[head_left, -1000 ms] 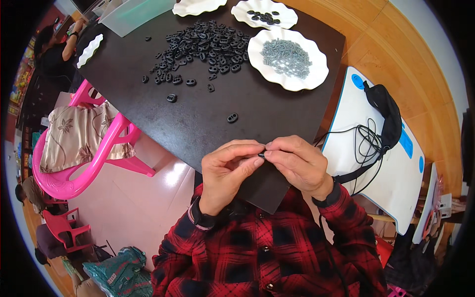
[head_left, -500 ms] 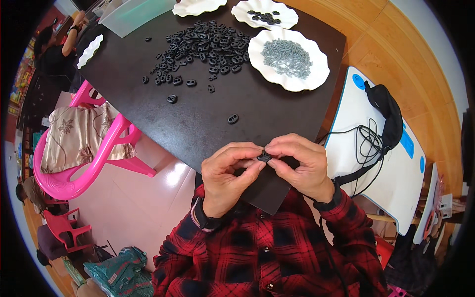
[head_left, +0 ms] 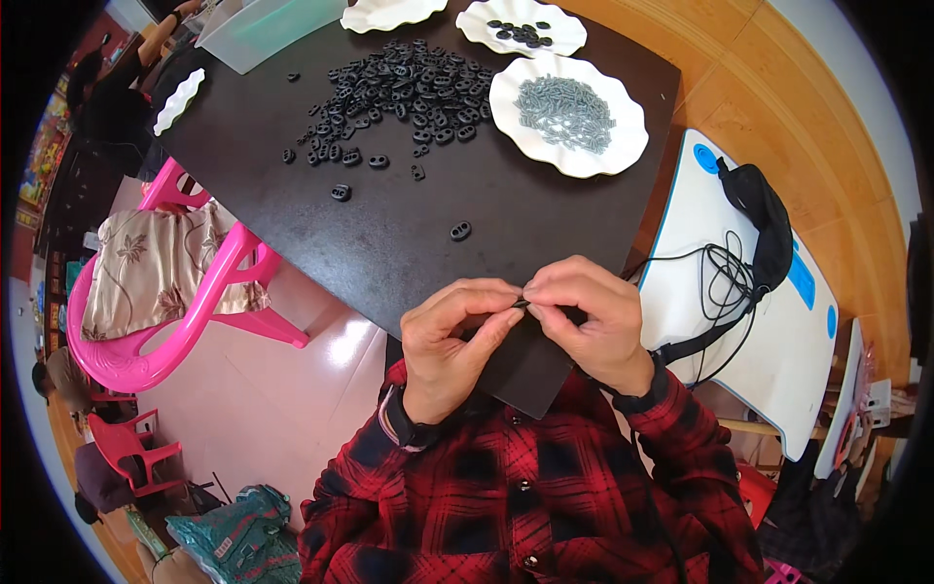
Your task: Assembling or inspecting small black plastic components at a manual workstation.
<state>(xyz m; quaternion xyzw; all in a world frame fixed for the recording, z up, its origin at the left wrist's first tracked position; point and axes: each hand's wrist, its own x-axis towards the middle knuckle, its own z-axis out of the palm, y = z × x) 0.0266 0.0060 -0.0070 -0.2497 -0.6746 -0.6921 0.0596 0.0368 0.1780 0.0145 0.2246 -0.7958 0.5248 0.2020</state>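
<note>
A small black plastic cord lock part (head_left: 520, 304) is pinched between the fingertips of my left hand (head_left: 438, 341) and my right hand (head_left: 595, 316). Both hands meet over the near corner of the dark table (head_left: 389, 253). Fingers hide most of the piece. Just beyond them lies a single two-holed cord lock (head_left: 460, 231). Farther off is a large heap of similar black cord lock pieces (head_left: 409, 92), with several strays at its near side. Small grey metal springs (head_left: 564, 115) fill a scalloped white plate (head_left: 623, 156) at the far right.
Another white plate (head_left: 475, 27) holds several black pieces, near a third plate (head_left: 389, 14) and a translucent bin (head_left: 258, 39). A pink chair (head_left: 209, 302) stands left. At right, a white board (head_left: 700, 292) carries a black strap and cables. A person (head_left: 117, 107) is at far left.
The black piece has turned between my fingertips, and less of it shows. My fingers have closed in tighter around it. The person at far left has shifted an arm.
</note>
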